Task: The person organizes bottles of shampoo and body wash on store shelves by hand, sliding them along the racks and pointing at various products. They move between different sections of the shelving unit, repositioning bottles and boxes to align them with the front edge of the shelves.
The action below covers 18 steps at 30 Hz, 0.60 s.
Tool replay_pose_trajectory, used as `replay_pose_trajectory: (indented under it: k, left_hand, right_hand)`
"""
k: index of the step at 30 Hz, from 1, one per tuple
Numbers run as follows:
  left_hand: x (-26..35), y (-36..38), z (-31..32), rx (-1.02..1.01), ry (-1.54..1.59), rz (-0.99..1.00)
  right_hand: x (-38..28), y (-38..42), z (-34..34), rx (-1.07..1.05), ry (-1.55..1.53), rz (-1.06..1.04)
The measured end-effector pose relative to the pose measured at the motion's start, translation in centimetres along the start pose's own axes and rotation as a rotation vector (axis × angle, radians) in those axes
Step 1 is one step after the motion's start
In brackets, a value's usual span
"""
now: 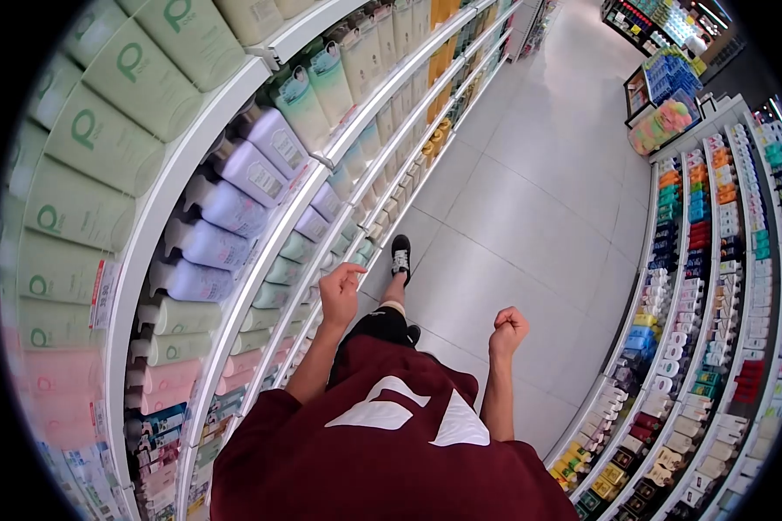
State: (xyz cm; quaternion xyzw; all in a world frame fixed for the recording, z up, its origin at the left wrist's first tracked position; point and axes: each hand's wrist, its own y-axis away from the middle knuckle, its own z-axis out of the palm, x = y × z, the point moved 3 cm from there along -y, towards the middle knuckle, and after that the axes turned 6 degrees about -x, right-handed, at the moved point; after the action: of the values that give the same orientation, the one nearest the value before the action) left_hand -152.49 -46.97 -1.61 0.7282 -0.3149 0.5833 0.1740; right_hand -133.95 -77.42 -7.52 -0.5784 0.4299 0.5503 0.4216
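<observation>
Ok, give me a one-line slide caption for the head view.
Both hands raised and empty in a shop aisle, left nearest the shelf of lilac bottles.

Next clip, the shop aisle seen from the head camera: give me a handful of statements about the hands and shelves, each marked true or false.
1. The left hand holds a purple bottle. False: it holds nothing and hangs in the air near the left shelves.
2. The right hand is curled into a loose fist, holding nothing. True.
3. Purple bottles lie on the left shelves above pale green ones. True.
4. The person wears a blue shirt. False: the shirt is maroon with a white mark.
5. The floor of the aisle is carpeted. False: it is pale, glossy tile.
</observation>
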Motion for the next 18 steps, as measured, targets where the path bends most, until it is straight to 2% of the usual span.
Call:
replay_pose_trajectory:
  k: [3, 5, 10, 11, 12, 14, 15, 16, 18]
  left_hand:
    - [-1.6, -2.7, 1.9, 0.026, 0.132, 0.060]
    - [-1.6, -5.2, 3.3, 0.009, 0.204, 0.033]
    - [-2.9, -14.8, 6.7, 0.042, 0.331, -0.027]
    - [-3.4, -16.9, 6.9, -0.039, 0.317, -0.064]
    - [-2.7, -19.0, 7.3, -0.029, 0.328, -0.065]
    - [-0.5, -23.0, 7.7, -0.056, 0.239, -0.028]
    - [-0.6, -25.1, 7.2, -0.133, 0.197, -0.015]
    - [-0.4, -26.8, 6.9, -0.128, 0.202, -0.018]
    - [1.1, -30.1, 6.2, -0.061, 0.007, 0.160]
  right_hand:
    - [-0.4, -2.5, -0.2, 0.005, 0.032, -0.047]
    - [-0.7, -4.8, -0.4, 0.006, 0.063, -0.143]
    - [-2.8, -12.1, 2.2, 0.079, 0.084, -0.180]
    - [-3.0, -13.8, 2.8, 0.110, 0.066, -0.167]
    - [-3.7, -15.7, 3.7, 0.101, 0.074, -0.174]
    - [-4.9, -19.2, 6.1, -0.037, 0.062, -0.088]
    - [-5.4, -20.9, 7.2, -0.043, 0.068, -0.091]
    - [-5.8, -22.7, 8.7, -0.127, 0.063, -0.120]
    - [-6.8, -26.3, 11.6, -0.221, 0.062, -0.156]
